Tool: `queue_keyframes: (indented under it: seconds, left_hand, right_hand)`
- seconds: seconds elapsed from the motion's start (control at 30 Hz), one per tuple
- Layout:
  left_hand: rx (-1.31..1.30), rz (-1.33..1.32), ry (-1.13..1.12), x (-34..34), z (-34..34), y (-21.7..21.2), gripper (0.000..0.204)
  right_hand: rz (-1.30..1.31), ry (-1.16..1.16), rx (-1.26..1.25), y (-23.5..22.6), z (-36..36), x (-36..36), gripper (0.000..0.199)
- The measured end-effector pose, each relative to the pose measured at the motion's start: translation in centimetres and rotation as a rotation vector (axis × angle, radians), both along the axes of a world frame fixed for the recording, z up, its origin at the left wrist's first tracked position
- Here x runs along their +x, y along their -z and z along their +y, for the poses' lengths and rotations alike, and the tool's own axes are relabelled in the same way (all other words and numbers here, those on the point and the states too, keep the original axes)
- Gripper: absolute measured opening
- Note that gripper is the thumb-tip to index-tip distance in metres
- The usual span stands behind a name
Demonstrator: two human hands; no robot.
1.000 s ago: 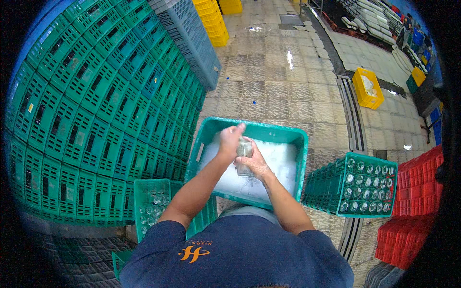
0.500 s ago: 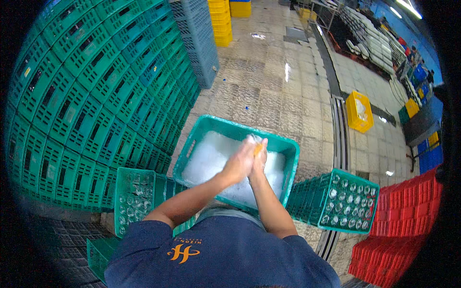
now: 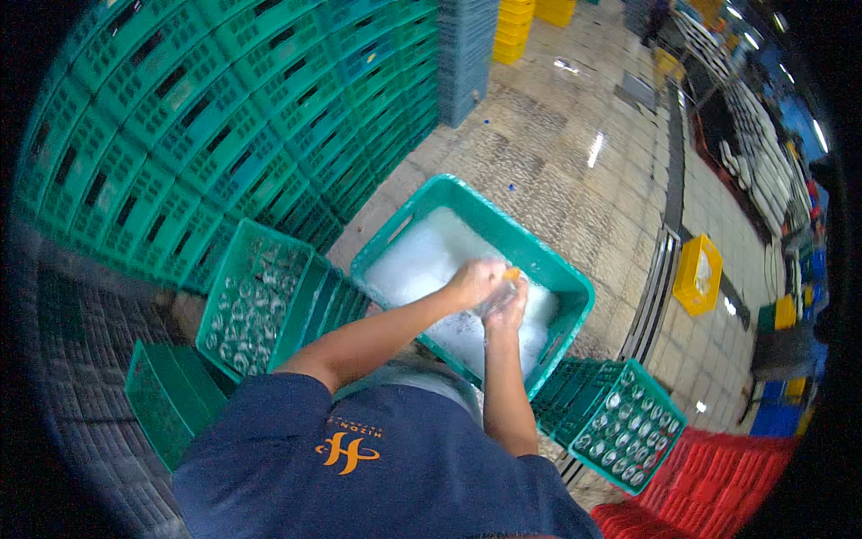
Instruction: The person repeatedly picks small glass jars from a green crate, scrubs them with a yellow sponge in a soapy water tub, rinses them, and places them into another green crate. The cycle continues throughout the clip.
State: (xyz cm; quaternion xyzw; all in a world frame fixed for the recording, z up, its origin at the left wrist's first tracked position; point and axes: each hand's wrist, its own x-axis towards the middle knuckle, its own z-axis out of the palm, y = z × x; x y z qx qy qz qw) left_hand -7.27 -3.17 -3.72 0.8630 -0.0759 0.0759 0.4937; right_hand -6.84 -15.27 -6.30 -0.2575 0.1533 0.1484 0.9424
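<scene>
The fingers of both hands are curled together over the middle of the foam-filled teal tub (image 3: 557, 269). The left hand (image 3: 473, 282) closes around a small wet thing, probably a clear glass jar (image 3: 496, 301), though blur and suds keep its shape from being sure. The right hand (image 3: 508, 304) wraps the same thing from the side nearer the person, its fingers bent tight against it. A small orange bit (image 3: 511, 273) shows just above the hands, touching them; what it is cannot be told.

White foam (image 3: 415, 260) covers the inside of the tub. Beside the tub, on the person's left, a green crate (image 3: 251, 301) holds many clear jars. On the tub's other side, nearer the person's right, a second green crate (image 3: 626, 436) has jars set in compartments. Beyond the tub, across the tiled floor (image 3: 548, 153), a yellow crate (image 3: 698, 274) sits well apart. A tall wall of stacked green crates (image 3: 206, 117) rises left of the tub.
</scene>
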Motion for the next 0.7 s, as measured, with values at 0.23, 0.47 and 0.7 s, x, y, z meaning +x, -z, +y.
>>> queue_keyframes:
  seconds: [0.23, 0.47, 0.7]
  left_hand:
    - [-0.632, 0.070, -0.486, -6.1, 1.3, -2.3, 0.037]
    - [-1.218, 0.203, -0.328, -16.0, 17.2, -5.4, 0.049]
    - [-1.177, -0.005, -0.910, -32.7, 39.5, -3.1, 0.051]
  right_hand:
    - [-0.092, 0.074, -0.154, -0.7, 5.7, -0.2, 0.037]
    - [-0.436, -0.043, -0.520, -7.3, 19.6, -8.7, 0.056]
    - [-0.666, -0.400, -0.644, -6.7, 24.4, -15.5, 0.046]
